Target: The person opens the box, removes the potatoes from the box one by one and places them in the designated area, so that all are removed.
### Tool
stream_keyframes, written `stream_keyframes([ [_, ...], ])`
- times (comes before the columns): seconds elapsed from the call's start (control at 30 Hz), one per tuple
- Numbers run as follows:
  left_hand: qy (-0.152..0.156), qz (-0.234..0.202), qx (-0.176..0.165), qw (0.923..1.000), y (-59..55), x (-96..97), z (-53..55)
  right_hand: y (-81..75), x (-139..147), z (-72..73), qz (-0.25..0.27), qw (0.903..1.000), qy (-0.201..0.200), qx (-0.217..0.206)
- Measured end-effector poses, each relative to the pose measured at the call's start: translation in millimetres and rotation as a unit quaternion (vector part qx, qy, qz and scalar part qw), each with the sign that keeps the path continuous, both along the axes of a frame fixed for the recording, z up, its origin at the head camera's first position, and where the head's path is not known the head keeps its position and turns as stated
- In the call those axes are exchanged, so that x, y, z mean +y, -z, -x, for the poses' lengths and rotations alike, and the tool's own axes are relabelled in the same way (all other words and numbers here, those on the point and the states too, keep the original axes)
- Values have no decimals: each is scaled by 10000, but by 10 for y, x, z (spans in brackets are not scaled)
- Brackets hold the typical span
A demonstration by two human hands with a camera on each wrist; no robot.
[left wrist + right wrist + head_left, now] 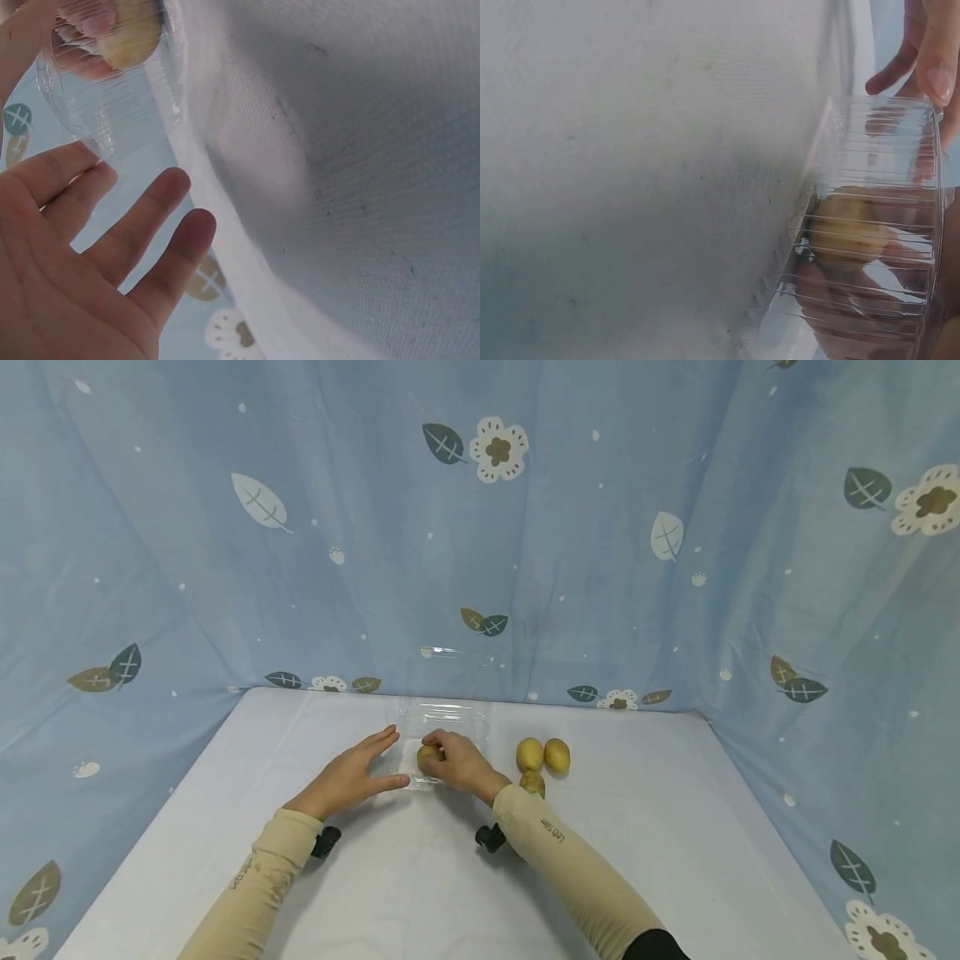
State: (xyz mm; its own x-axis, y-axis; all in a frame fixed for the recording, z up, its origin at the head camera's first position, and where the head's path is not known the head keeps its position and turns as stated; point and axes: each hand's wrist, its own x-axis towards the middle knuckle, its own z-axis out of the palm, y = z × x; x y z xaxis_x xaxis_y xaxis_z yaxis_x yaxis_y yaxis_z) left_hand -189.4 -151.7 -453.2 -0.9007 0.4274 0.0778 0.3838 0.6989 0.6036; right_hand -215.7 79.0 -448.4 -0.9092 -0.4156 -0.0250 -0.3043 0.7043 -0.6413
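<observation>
A clear plastic clamshell box (420, 783) stands on the table with its hinged lid (450, 672) raised at the back. Inside it, my right hand (461, 766) grips a yellow potato (428, 752) between thumb and fingers. Through the ribbed wall in the right wrist view, that potato (847, 229) appears low in the box, near its bottom. My left hand (351, 778) is at the box's left side, fingers spread and thumb apart. In the left wrist view, two fingertips (94, 161) of it meet the edge of the plastic.
To the right of the box lie three more potatoes: one (529, 754) beside another (557, 756), and a third (533, 782) nearer, partly behind my right forearm. A white cloth covers the table (420, 893). Behind it hangs a blue patterned curtain (360, 568).
</observation>
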Motion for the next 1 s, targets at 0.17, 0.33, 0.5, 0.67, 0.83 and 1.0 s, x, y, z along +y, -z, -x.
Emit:
stream_keyframes([
  [0.17, 24, 9, 12, 10000, -2, 0, 11, 7, 9, 7, 123, 9998, 160, -93],
  [0.33, 28, 60, 29, 10000, -6, -1, 16, 5, 28, 4, 402, 9987, 188, -235],
  [0.5, 13, 90, 9, 10000, -2, 0, 23, -8, 43, -7, 750, 9965, 237, -292],
  [0.67, 34, 76, 52, 10000, -6, -1, 36, -49, 54, -27, 1194, 9921, 343, -188],
  [0.83, 19, 105, 7, 9999, -10, -6, 28, -73, 81, -46, 1455, 9885, 421, -21],
  [1.0, 26, 121, 15, 9999, -14, -10, 19, -157, 131, -96, 1642, 9855, 366, 199],
])
